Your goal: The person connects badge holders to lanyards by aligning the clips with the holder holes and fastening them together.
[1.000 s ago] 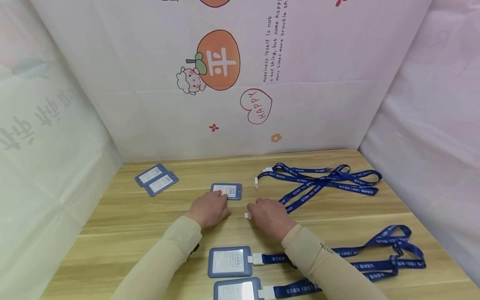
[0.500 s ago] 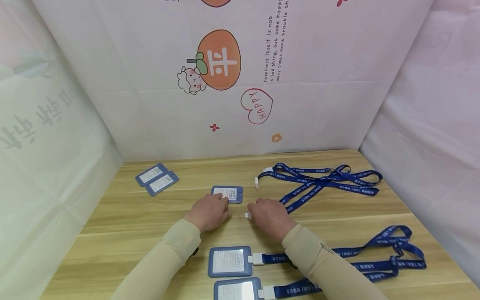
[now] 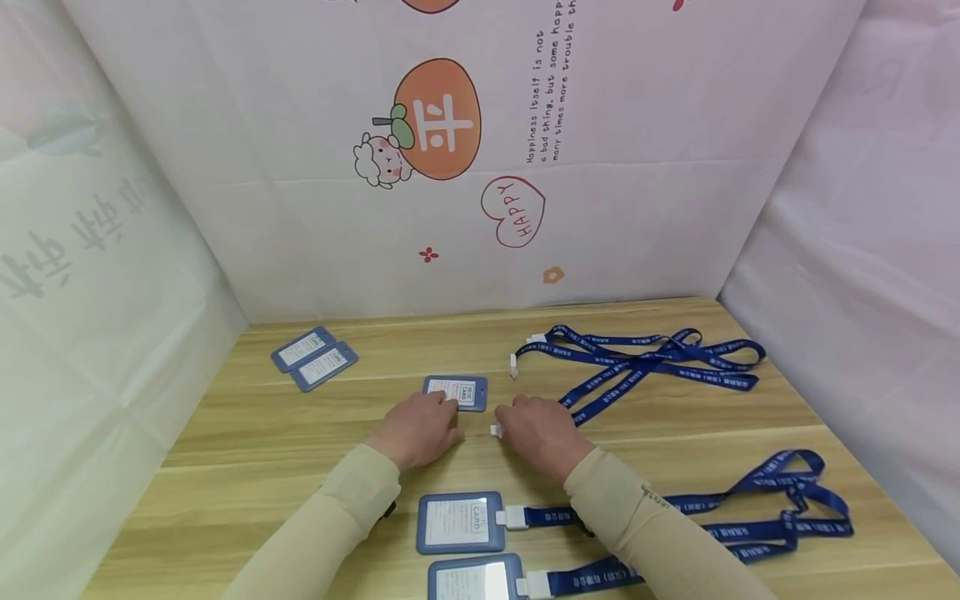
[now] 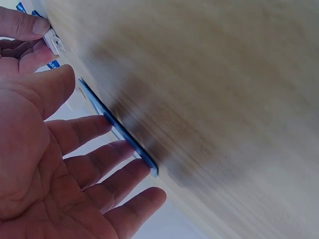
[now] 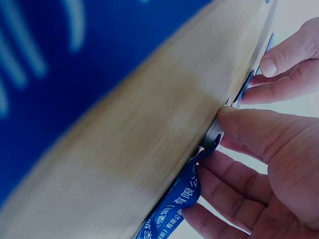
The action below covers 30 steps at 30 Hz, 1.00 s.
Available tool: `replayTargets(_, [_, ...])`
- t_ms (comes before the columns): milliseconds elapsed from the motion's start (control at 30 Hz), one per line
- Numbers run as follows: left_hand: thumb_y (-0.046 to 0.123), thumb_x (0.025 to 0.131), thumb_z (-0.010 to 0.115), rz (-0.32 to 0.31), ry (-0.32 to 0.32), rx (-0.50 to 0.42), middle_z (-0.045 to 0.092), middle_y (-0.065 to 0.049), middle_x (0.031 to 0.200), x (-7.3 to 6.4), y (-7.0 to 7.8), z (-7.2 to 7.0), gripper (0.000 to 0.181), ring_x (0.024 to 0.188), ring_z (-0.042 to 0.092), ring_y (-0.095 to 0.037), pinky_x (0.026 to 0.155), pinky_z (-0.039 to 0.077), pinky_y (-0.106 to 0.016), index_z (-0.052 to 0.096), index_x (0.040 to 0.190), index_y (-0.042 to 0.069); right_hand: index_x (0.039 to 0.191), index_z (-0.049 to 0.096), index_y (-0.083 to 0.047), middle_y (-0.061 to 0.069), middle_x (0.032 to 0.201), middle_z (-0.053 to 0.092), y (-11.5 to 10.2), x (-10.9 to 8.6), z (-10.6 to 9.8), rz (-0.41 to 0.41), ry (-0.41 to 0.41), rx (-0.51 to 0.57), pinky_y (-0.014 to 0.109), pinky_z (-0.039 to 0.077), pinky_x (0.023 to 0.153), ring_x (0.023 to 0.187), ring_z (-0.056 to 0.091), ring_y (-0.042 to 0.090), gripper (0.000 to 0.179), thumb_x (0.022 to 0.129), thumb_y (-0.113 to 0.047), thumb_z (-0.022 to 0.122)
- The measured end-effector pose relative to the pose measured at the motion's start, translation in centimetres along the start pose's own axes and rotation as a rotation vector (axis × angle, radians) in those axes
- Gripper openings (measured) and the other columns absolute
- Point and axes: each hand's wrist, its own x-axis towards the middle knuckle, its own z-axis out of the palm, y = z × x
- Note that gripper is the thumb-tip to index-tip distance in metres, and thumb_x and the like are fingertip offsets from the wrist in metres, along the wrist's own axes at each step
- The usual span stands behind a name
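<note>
My left hand (image 3: 418, 427) lies over a blue ID badge holder (image 3: 470, 393) at mid-table. In the left wrist view its fingertips rest on the face of the badge holder (image 4: 119, 130), while the thumb stays apart from it. To the right, my right hand (image 3: 542, 435) pinches the white clip (image 3: 495, 431) of a blue lanyard (image 3: 603, 402) between thumb and fingers. The right wrist view shows the clip (image 5: 213, 133) close over the wood, with the printed strap (image 5: 180, 201) trailing under the fingers. The clip's free end points toward the badge holder.
Two badge holders (image 3: 313, 358) lie at the back left. More lanyard straps (image 3: 660, 360) cross at the back right. Nearer me lie two badge holders (image 3: 461, 523) clipped to lanyards (image 3: 750, 530). White printed cloth (image 3: 480, 287) encloses the table (image 3: 225, 450) at the back and sides.
The badge holder under my left fingers has slid a little toward me and slightly right. My right hand and the lanyard clip have stayed in place.
</note>
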Motion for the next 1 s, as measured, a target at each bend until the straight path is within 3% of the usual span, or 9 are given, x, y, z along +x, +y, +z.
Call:
replayTargets(300, [0.042, 0.101, 0.066, 0.01, 0.008, 0.003, 0.07, -0.008, 0.108, -0.5, 0.4, -0.1, 0.038, 0.094, 0.067, -0.025, 0.086, 0.059, -0.043, 0.072, 0.119, 0.009, 0.11, 0.075, -0.015, 0.003, 0.086, 0.068, 0.0, 0.1, 0.0, 0.001, -0.001, -0.008, 0.031, 0.057, 0.065, 0.07, 0.059, 0.014, 0.016, 0.099, -0.026, 0.074])
replayTargets(1000, [0.043, 0.1, 0.067, 0.026, 0.012, 0.032, 0.071, -0.008, 0.108, -1.5, 1.2, 0.0, 0.039, 0.088, 0.066, -0.022, 0.082, 0.061, -0.041, 0.073, 0.119, 0.01, 0.112, 0.075, -0.015, 0.003, 0.086, 0.068, -0.1, 0.0, -0.1, -0.001, -0.008, -0.022, 0.03, 0.058, 0.064, 0.069, 0.059, 0.013, 0.018, 0.098, -0.026, 0.074])
